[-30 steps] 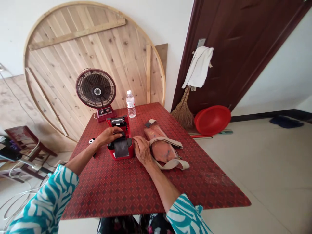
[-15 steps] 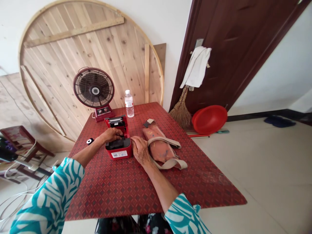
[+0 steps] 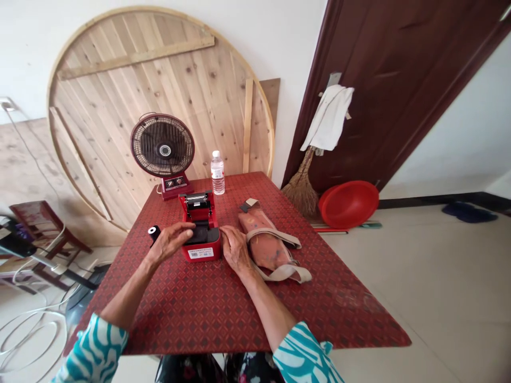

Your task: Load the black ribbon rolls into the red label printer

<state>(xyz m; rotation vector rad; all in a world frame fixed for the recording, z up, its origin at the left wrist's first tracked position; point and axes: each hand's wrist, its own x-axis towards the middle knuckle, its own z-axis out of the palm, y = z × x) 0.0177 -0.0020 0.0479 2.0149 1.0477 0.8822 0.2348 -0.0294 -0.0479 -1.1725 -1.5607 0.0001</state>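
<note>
A small red label printer (image 3: pixel 200 229) sits open on the red patterned table (image 3: pixel 223 303), its lid tipped back. My left hand (image 3: pixel 170 241) rests against the printer's left side, fingers curled over its black top. My right hand (image 3: pixel 235 248) presses on the printer's right side, fingers bent against it. A small black roll (image 3: pixel 153 232) lies on the table just left of my left hand. An orange pouch with beige straps (image 3: pixel 267 246) lies right beside my right hand.
A red table fan (image 3: pixel 163 151) and a water bottle (image 3: pixel 217 172) stand at the table's far edge. A round wooden tabletop leans on the wall behind. A broom, a red basin (image 3: pixel 348 204) and a dark door are at the right. Cables and a stool lie at the left.
The dark strip hanging over the printer's front a second ago is gone, showing the label on its front. My left hand has slid from the printer's top to its left side.
</note>
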